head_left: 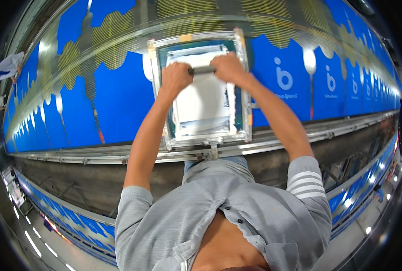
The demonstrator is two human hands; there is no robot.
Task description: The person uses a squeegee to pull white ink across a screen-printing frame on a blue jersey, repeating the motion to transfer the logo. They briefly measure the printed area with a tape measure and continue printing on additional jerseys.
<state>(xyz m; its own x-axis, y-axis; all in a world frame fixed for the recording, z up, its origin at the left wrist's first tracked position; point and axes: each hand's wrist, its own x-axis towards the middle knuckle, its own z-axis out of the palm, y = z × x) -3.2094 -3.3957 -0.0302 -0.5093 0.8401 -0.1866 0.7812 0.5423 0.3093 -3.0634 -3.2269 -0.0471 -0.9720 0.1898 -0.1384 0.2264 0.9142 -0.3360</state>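
A rectangular screen-printing frame (247,97) lies on the long table in front of me, its metal rim smeared with white and patched with tape. Across its upper part runs a squeegee with a dark bar-like handle (203,70). My left hand (177,77) is closed round the handle's left end, and my right hand (229,68) grips the right end. Below the hands, white ink (202,106) covers the middle of the mesh, with teal-green borders at its sides. The squeegee's blade cannot be made out.
Blue cut fabric pieces (122,101) lie in a row along the table on both sides; those to the right (283,92) bear a pale print. A metal rail (300,137) edges the near side. Another table with blue pieces (86,221) stands behind me. Someone in pale clothes (11,64) is at far left.
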